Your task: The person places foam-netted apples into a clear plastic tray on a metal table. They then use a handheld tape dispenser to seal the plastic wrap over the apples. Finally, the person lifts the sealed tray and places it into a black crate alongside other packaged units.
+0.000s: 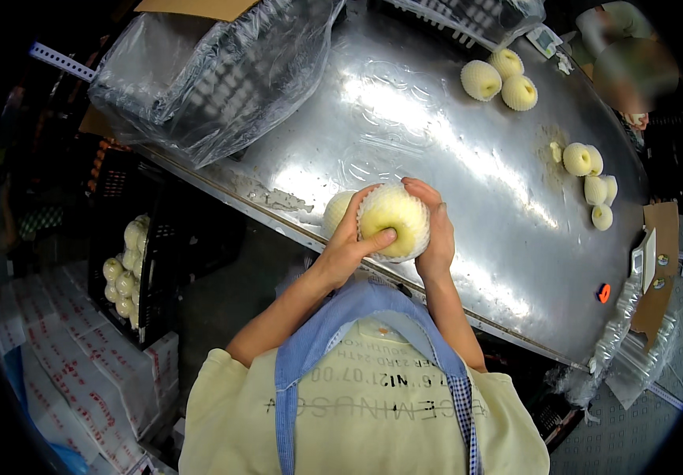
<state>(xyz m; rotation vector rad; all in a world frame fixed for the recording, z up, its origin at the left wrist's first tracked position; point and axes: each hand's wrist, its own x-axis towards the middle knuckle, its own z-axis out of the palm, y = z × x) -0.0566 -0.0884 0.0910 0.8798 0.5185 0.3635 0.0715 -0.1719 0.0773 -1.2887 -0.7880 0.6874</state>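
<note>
Both hands close around a round, pale yellow fruit in a white foam net [402, 212], held just above the table's near edge. Its kind, apple or pear, I cannot tell for sure. My left hand [348, 247] grips its left side, with the thumb pressed near the dimple at the top. My right hand [436, 237] wraps the right side, fingers curled over the far edge. A second netted fruit [337, 212] shows partly behind my left hand, on the metal table [302, 170].
A crate lined with clear plastic [223, 95] stands at the far left. Netted fruits [519, 93] lie at the back right, several smaller ones [595, 190] near the right edge. An orange tape cutter-like object [604, 293] lies at right. Wrapped stacks [80, 356] and a black crate of fruits [124, 277] stand left.
</note>
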